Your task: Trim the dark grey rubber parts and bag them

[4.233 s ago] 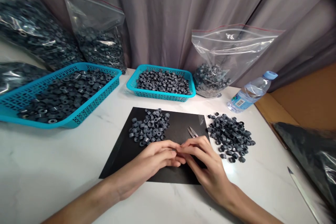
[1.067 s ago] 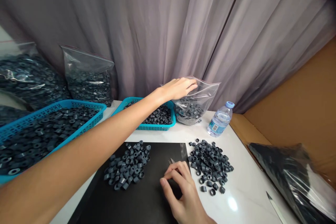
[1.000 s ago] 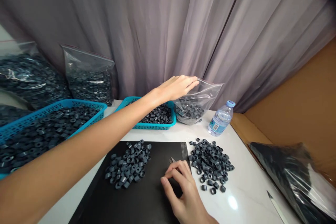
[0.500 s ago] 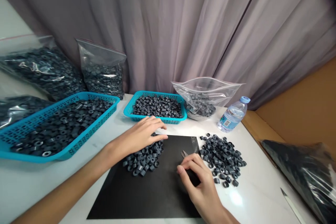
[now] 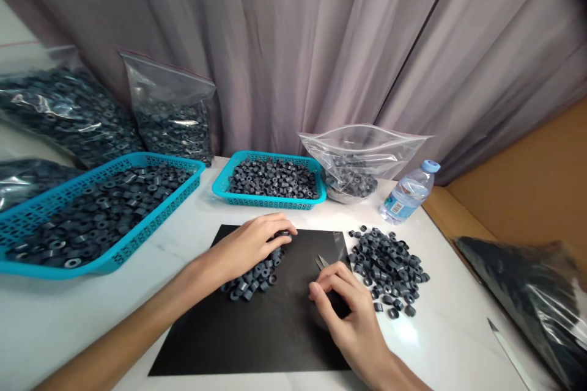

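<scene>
My left hand (image 5: 250, 242) lies on a small heap of dark grey rings (image 5: 257, 272) on the black mat (image 5: 257, 330), its fingers curled over the top rings. My right hand (image 5: 342, 305) rests on the mat's right side with fingers bent around small metal snips (image 5: 321, 263), whose tips poke out above the fingers. A second heap of grey rings (image 5: 387, 263) lies on the white table just right of the mat.
A small teal basket (image 5: 220, 186) and a large teal basket (image 5: 114, 256) hold more rings. Clear zip bags of rings stand behind: an open bag (image 5: 362, 156), a second bag (image 5: 172, 116). A water bottle (image 5: 408, 192), a dark bag (image 5: 527, 293) and a blade (image 5: 509, 348) sit at right.
My left hand has come back from the open zip bag at the rear and settled on the ring heap on the mat. My right hand has stayed by the snips.
</scene>
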Available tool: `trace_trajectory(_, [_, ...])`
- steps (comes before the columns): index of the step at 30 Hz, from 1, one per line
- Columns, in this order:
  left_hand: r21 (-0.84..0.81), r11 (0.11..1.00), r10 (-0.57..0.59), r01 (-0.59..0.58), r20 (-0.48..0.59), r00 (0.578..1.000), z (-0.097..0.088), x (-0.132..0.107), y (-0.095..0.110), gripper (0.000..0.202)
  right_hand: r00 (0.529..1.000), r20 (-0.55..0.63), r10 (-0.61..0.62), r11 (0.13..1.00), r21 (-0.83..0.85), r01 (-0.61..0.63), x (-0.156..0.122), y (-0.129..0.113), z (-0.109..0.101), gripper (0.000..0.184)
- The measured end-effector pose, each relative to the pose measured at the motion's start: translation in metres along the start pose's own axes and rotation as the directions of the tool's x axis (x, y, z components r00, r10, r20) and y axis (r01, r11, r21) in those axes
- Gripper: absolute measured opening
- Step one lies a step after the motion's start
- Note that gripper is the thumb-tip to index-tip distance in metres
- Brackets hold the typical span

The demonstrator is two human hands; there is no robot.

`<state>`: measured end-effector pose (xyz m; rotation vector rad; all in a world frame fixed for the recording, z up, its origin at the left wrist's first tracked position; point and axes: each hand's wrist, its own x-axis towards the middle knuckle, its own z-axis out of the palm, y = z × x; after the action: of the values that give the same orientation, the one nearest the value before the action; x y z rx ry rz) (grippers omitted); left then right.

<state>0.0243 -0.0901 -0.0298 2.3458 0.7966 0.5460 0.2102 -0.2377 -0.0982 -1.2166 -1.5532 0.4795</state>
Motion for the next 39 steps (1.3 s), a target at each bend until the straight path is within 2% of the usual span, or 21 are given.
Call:
trace_trajectory(3, [-0.112,0.993,-0.04,0.036,-0.033,0.999,0.006,-0.007,0.014,0.022,1.0,0.007,0.015,1.0,0.02,-0.016,0.001,-0.001,-0.001,0.026])
trace_trajectory(6, [-0.338,0.929,-0.174,0.149,-0.046,0.984,0.024,-0.02,0.03,0.02,1.0,0.011,0.015,0.999,0.04,-0.016,-0.001,-0.001,-0.002,0.02])
trace_trajectory(8, [-0.483,0.849,-0.26,0.216,-0.025,0.965,0.039,-0.03,0.039,0.021,1.0,0.003,0.017,0.999,0.036,-0.017,-0.003,0.0,-0.002,0.005])
trace_trajectory(9, [-0.532,0.809,-0.304,0.25,-0.015,0.953,0.046,-0.034,0.042,0.022,1.0,0.001,0.021,0.999,0.04,-0.022,-0.004,0.0,-0.002,0.007])
trace_trajectory(12, [-0.638,0.691,-0.417,0.339,0.032,0.908,0.063,-0.047,0.048,0.025,0.997,0.045,0.055,0.995,0.084,-0.059,-0.005,0.001,-0.003,0.028])
trace_trajectory(14, [-0.724,0.572,-0.474,0.386,0.093,0.876,0.07,-0.052,0.05,0.027,0.993,0.087,0.077,0.99,0.111,-0.087,-0.005,0.0,-0.003,0.03])
trace_trajectory(17, [-0.841,0.344,-0.527,0.417,0.194,0.827,0.074,-0.055,0.052,0.026,0.989,0.125,0.082,0.989,0.108,-0.096,-0.005,-0.001,-0.005,0.026])
trace_trajectory(19, [-0.884,0.224,-0.538,0.41,0.238,0.809,0.076,-0.056,0.053,0.024,0.989,0.131,0.074,0.993,0.079,-0.085,-0.005,-0.001,-0.006,0.025])
trace_trajectory(22, [-0.912,0.103,-0.591,0.397,0.265,0.762,0.078,-0.057,0.051,0.025,0.988,0.111,0.106,0.993,0.043,-0.111,-0.005,0.0,-0.006,0.022])
trace_trajectory(25, [-0.909,0.042,-0.642,0.415,0.294,0.708,0.079,-0.058,0.049,0.034,0.982,0.119,0.145,0.988,0.033,-0.149,-0.004,0.001,-0.006,0.02])
trace_trajectory(26, [-0.902,0.037,-0.64,0.43,0.309,0.704,0.08,-0.058,0.048,0.037,0.982,0.122,0.145,0.988,0.025,-0.149,-0.003,0.001,-0.006,0.019])
trace_trajectory(28, [-0.883,0.07,-0.604,0.464,0.332,0.724,0.079,-0.059,0.047,0.038,0.986,0.108,0.125,0.992,0.0,-0.126,-0.003,0.001,-0.006,0.014])
trace_trajectory(31, [-0.826,0.213,-0.546,0.522,0.343,0.764,0.077,-0.062,0.046,0.033,0.993,0.072,0.098,0.995,-0.026,-0.096,-0.005,0.002,-0.007,0.009])
trace_trajectory(34, [-0.731,0.369,-0.53,0.574,0.342,0.776,0.076,-0.066,0.044,0.037,0.989,0.1,0.113,0.994,-0.021,-0.111,-0.006,0.003,-0.008,0.011])
trace_trajectory(37, [-0.709,0.479,-0.432,0.517,0.322,0.842,0.077,-0.066,0.039,0.037,0.981,0.145,0.129,0.992,-0.026,-0.126,-0.005,0.003,-0.008,0.009])
trace_trajectory(39, [-0.722,0.503,-0.387,0.475,0.303,0.871,0.077,-0.065,0.036,0.035,0.981,0.136,0.137,0.991,-0.024,-0.135,-0.004,0.003,-0.008,0.009])
